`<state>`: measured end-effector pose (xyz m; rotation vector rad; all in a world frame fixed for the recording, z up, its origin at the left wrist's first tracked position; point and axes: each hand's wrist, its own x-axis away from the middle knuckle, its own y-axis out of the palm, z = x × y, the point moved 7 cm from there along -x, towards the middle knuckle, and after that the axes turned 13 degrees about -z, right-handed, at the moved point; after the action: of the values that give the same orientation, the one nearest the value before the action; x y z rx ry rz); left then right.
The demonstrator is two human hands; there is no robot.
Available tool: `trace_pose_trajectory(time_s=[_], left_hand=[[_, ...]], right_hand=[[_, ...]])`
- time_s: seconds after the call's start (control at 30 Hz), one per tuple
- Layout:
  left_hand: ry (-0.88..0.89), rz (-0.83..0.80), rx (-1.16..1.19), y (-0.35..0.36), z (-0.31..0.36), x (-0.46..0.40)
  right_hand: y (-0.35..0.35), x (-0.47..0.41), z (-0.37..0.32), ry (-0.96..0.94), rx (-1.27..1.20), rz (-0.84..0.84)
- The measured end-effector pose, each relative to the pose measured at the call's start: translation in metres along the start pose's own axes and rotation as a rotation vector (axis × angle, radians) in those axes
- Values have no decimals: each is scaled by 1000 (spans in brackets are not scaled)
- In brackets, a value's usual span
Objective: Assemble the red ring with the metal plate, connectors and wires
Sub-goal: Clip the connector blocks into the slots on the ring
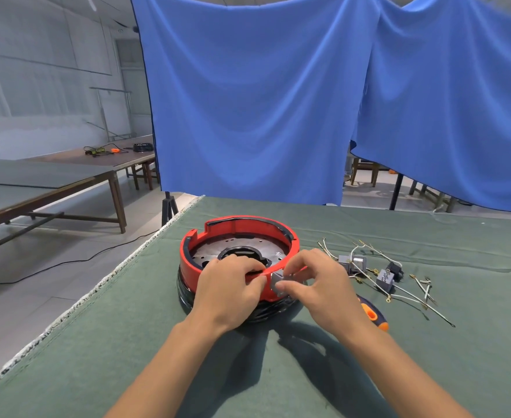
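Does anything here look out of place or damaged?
Nothing looks damaged. The red ring has gaps in its wall, probably by design. Loose wires and connectors lie scattered right of it.

- The ring [238,233] sits on the bench [368,372], near its left edge and toward the far side.
- The metal plate [236,251] lies inside the ring.
- The left hand [230,291] rests on the ring's near rim, left of the right hand [317,282].
- A small connector [278,285] sits against the near rim, between the two hands, pinched in the right hand's grip.
- More connectors [385,277] and loose wires [411,298] lie on the bench to the right of the ring, apart from it.
- A screwdriver handle [374,315] lies on the bench just right of the right wrist, nearer than the wires.
- A curtain [263,101] hangs behind the bench.
- Other tables [52,182] stand far left, behind.
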<state>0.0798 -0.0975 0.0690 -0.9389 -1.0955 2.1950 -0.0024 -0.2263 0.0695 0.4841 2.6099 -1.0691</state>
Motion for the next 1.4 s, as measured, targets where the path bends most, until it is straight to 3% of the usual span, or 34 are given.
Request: trace_pose_trajectory(time_s=[0.37,0.63,0.8,1.0,1.4], left_hand=[[-5,12,-1,1,4,2],[29,-8,-31,-1,-1,1],[33,-15,-83,2,1,0],[27,-38,-72,3,-2,-1],[32,-31,-32,4,-2,-3]], right_hand=[[11,8,-10,-123,225,52],[7,-3,3,-49,93,-98],[-9,-1,6,-8,403,26],[9,-2,28,50,360,-243],[7,-8,24,-15,201,-196]])
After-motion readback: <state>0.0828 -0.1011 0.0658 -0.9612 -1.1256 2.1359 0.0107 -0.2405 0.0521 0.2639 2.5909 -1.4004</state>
